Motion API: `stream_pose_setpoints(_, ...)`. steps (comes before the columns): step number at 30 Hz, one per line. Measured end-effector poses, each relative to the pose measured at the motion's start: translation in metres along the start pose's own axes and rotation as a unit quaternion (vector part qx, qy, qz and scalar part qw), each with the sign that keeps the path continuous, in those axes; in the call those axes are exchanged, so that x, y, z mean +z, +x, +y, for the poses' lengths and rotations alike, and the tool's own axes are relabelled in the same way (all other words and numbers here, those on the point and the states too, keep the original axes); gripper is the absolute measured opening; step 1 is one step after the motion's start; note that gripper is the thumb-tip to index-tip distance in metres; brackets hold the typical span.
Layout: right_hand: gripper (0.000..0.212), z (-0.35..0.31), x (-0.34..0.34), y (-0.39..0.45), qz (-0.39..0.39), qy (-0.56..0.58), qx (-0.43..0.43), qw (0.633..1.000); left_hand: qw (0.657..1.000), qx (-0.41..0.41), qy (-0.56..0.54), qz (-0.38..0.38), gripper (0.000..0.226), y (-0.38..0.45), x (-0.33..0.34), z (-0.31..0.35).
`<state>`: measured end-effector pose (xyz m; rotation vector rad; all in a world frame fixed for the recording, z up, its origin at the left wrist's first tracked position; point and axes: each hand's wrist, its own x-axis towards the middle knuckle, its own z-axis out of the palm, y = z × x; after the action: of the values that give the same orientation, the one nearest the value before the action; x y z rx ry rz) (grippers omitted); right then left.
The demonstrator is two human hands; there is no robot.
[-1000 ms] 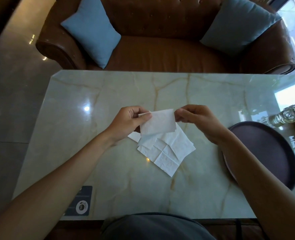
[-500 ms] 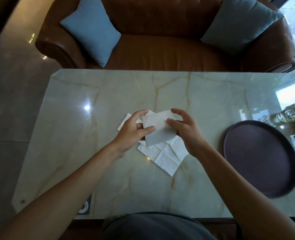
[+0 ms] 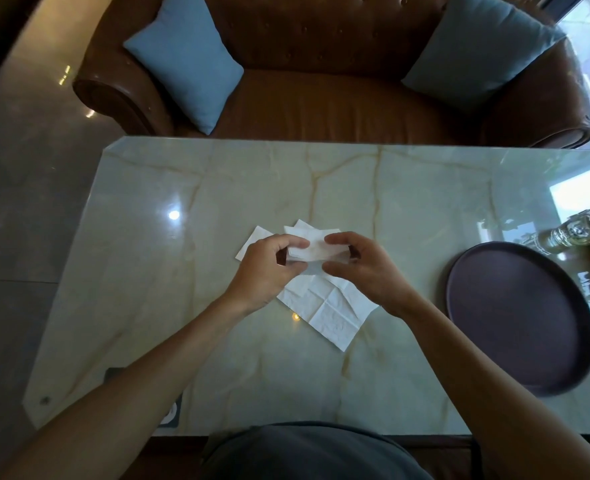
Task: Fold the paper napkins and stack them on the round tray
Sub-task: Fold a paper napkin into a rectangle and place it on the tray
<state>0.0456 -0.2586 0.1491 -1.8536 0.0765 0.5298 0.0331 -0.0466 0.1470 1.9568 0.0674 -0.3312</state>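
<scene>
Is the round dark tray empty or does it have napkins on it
Empty: the round dark tray shows only its bare surface, with no napkins on it.

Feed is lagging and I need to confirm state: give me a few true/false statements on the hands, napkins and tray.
1. Both hands hold one folded napkin. True.
2. The tray already carries a stack of napkins. False: it carries none.
3. Unfolded napkins lie on the table under the hands. True.
4. The tray sits to the person's left. False: it sits to the right.
5. A glass bottle lies beyond the tray. True.
</scene>
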Motion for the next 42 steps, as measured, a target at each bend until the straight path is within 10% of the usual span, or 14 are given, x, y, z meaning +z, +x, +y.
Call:
stream_pose_setpoints(11, 0.003, -0.001, 0.008, 0.001, 0.051, -0.199, -0.082, 0.975, 0.991, 0.063, 0.115, -0.024, 0.008, 0.000, -0.021, -0.011)
stream_pose_setpoints(25, 0.013, -0.018, 0.016, -0.015, 0.008, -0.219, -0.014, 0.976, 0.986, 0.058, 0.039, -0.150, 0.009, 0.006, -0.031, -0.017)
stream_pose_setpoints(34, 0.013, 0.033, -0.052, -0.062, 0.139, -0.068, 0.051, 0.987, 0.976, 0.031, -0.025, -0.214, 0.011, 0.022, -0.003, 0.000)
stream_pose_setpoints(38, 0.048, 0.069, -0.060, -0.076, 0.054, 0.198, 0.092, 0.974, 0.961, 0.029, -0.023, -0.272, 0.011, 0.030, 0.042, 0.023)
stream_pose_setpoints(42, 0.025, 0.108, -0.080, -0.087, 0.071, 0.290, 0.084, 0.951, 0.953, 0.004, -0.017, -0.301, 0.013, 0.042, 0.102, 0.042)
